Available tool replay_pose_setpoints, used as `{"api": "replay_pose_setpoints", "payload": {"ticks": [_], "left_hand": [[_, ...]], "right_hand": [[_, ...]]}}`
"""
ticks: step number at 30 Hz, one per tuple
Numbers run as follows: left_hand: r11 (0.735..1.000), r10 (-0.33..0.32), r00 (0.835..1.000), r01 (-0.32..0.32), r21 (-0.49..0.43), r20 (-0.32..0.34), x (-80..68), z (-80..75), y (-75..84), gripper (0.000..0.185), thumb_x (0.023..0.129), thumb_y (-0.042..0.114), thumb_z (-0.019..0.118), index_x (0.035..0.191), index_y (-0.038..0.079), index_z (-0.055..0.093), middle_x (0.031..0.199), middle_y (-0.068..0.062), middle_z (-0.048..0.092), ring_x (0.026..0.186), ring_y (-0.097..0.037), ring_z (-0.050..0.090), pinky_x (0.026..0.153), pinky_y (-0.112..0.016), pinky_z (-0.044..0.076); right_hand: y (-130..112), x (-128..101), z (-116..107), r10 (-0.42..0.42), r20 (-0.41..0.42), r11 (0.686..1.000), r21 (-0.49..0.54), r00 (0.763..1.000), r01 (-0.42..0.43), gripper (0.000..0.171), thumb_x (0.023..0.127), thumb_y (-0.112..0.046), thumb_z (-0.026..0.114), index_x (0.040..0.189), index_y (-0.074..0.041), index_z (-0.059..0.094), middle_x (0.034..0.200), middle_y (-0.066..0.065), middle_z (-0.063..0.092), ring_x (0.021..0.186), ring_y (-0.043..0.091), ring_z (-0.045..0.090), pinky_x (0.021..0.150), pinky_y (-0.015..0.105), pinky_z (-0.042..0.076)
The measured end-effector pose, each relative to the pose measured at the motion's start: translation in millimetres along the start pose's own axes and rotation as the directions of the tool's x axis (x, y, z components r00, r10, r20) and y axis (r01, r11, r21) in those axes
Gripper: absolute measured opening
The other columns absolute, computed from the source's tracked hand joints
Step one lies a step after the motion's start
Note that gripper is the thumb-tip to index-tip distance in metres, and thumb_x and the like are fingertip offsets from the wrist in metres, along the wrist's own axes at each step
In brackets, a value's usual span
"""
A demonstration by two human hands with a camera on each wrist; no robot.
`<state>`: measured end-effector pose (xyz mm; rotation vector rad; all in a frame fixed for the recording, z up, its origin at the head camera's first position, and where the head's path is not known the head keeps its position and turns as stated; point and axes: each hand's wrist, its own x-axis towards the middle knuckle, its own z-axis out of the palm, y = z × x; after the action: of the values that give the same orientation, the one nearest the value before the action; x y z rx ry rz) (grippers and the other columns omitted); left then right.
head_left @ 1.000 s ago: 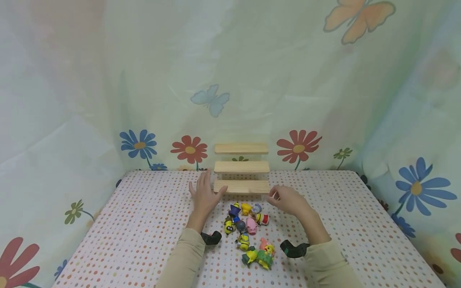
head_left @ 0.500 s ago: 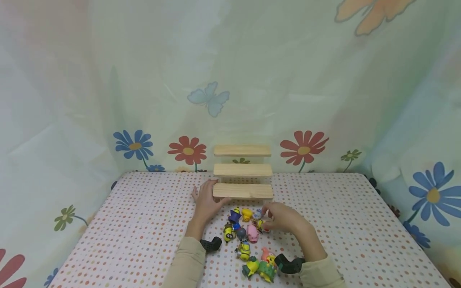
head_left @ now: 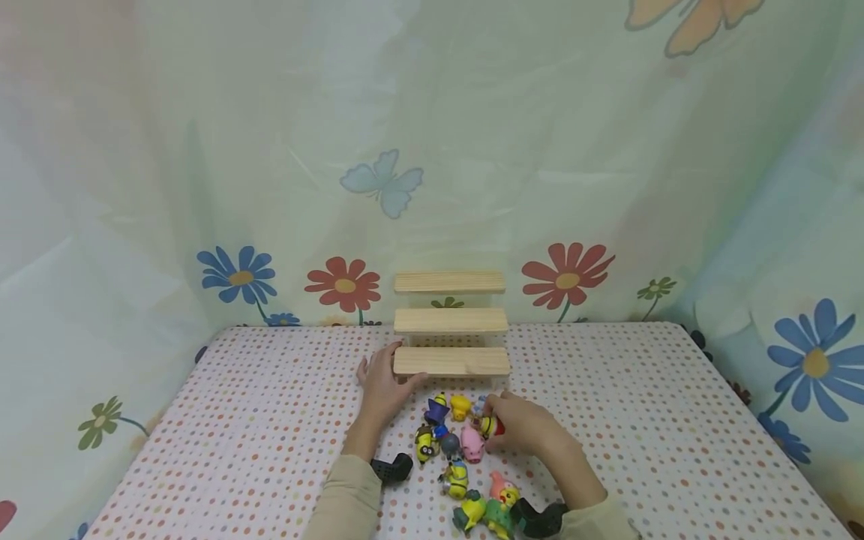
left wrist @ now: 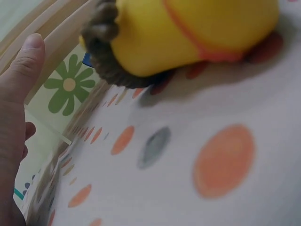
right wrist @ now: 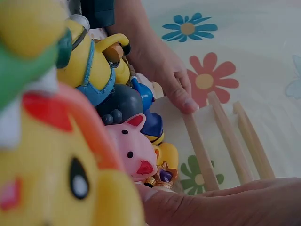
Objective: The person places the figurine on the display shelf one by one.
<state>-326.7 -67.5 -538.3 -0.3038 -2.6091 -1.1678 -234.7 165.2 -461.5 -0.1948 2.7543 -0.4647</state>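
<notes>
In the head view my left hand point(head_left: 383, 384) holds the left end of the lowest plank point(head_left: 451, 361) of a three-step wooden stand, thumb along the front edge. In the left wrist view its thumb point(left wrist: 29, 59) lies straight beside the plank. My right hand point(head_left: 529, 426) has thumb and fingers around a yellow minion figure in red point(head_left: 489, 426) that lies on the table. In the right wrist view this hand covers most of it; a gold crown point(right wrist: 165, 175) shows. A pink pig figure point(head_left: 472, 442) lies just left of the minion.
Several more toy figures lie between the arms, among them a yellow one point(head_left: 461, 406), a minion in blue point(head_left: 455, 480) and a green-clad one point(head_left: 499, 517). Two higher planks point(head_left: 451, 320) rise behind the lowest. A dotted cloth covers the table point(head_left: 283, 420).
My right hand has left the stand's right end, come down toward me and closed around the red-clad minion. The left hand stays at the stand; the stand has come slightly nearer.
</notes>
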Motion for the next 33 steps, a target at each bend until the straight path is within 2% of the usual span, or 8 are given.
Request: {"api": "replay_pose_setpoints", "payload": {"ticks": [7,13,21,25,28,30,32,33], "left_hand": [[1.000,-0.001,1.000,0.001,0.014,-0.007,-1.3,-2.0,-2.4,0.084,0.073,0.063,0.070,0.141,0.020,0.043,0.135,-0.005,0.054,0.128,-0.028,0.044,0.110,-0.057,0.006],[1.000,-0.016,1.000,0.016,-0.012,0.014,-3.6,-1.4,-0.6,0.086,0.074,0.063,0.069,0.141,0.017,0.042,0.135,-0.007,0.053,0.128,-0.029,0.043,0.110,-0.056,0.006],[0.999,-0.023,1.000,0.023,-0.027,0.016,-4.0,-0.3,1.2,0.086,0.074,0.061,0.070,0.142,0.016,0.042,0.137,-0.007,0.052,0.129,-0.029,0.042,0.109,-0.055,0.007],[0.999,-0.026,0.999,0.027,-0.023,0.020,-3.9,0.5,0.7,0.086,0.074,0.062,0.070,0.141,0.017,0.042,0.137,-0.006,0.053,0.129,-0.028,0.043,0.109,-0.054,0.009],[0.999,-0.025,0.999,0.026,-0.021,0.027,-3.7,0.6,0.6,0.085,0.074,0.063,0.069,0.141,0.018,0.042,0.136,-0.006,0.053,0.129,-0.028,0.043,0.109,-0.054,0.010],[0.999,-0.024,0.999,0.025,-0.023,0.032,-3.3,0.2,0.6,0.085,0.075,0.064,0.068,0.142,0.018,0.042,0.136,-0.006,0.053,0.129,-0.028,0.043,0.109,-0.054,0.011],[0.999,-0.025,0.999,0.026,-0.031,0.033,-2.7,-0.3,0.4,0.085,0.075,0.063,0.068,0.142,0.018,0.042,0.136,-0.006,0.053,0.129,-0.028,0.043,0.108,-0.054,0.011],[0.999,-0.025,0.999,0.026,-0.036,0.031,-2.3,-0.8,0.2,0.085,0.075,0.063,0.069,0.142,0.018,0.042,0.136,-0.006,0.053,0.129,-0.028,0.043,0.108,-0.054,0.011]], "right_hand": [[-2,1,2,-0.019,-0.024,1.000,0.023,1.000,0.020,0.032,0.074,-0.026,0.082,0.091,-0.018,0.056,0.080,-0.002,0.050,0.069,0.015,0.045,0.060,0.032,0.036],[5,0,2,-0.050,-0.036,0.994,0.097,0.998,0.053,0.029,0.072,-0.021,0.083,0.086,-0.017,0.057,0.075,-0.003,0.052,0.068,0.013,0.046,0.060,0.031,0.037],[19,-5,-6,-0.205,-0.006,0.953,0.226,0.979,0.201,0.026,0.085,-0.019,0.071,0.107,-0.013,0.058,0.080,-0.002,0.057,0.070,0.013,0.050,0.062,0.031,0.040],[26,-6,-11,-0.284,0.052,0.918,0.302,0.957,0.256,0.039,0.095,-0.022,0.058,0.132,-0.013,0.048,0.104,0.008,0.063,0.086,0.016,0.057,0.071,0.037,0.044],[32,-5,-14,-0.318,0.066,0.876,0.401,0.946,0.266,0.041,0.101,-0.021,0.045,0.142,-0.015,0.038,0.110,0.016,0.058,0.083,0.019,0.055,0.071,0.038,0.044],[36,-3,-16,-0.329,0.058,0.833,0.488,0.942,0.261,0.038,0.104,-0.024,0.038,0.141,-0.014,0.036,0.120,0.020,0.051,0.085,0.021,0.054,0.071,0.037,0.045],[39,-1,-17,-0.341,0.053,0.764,0.597,0.938,0.244,0.038,0.105,-0.027,0.034,0.139,-0.012,0.033,0.123,0.024,0.044,0.083,0.023,0.052,0.072,0.038,0.048],[41,0,-18,-0.350,0.048,0.726,0.645,0.936,0.238,0.038,0.105,-0.029,0.032,0.138,-0.010,0.032,0.130,0.024,0.038,0.089,0.024,0.052,0.075,0.040,0.049]]}}
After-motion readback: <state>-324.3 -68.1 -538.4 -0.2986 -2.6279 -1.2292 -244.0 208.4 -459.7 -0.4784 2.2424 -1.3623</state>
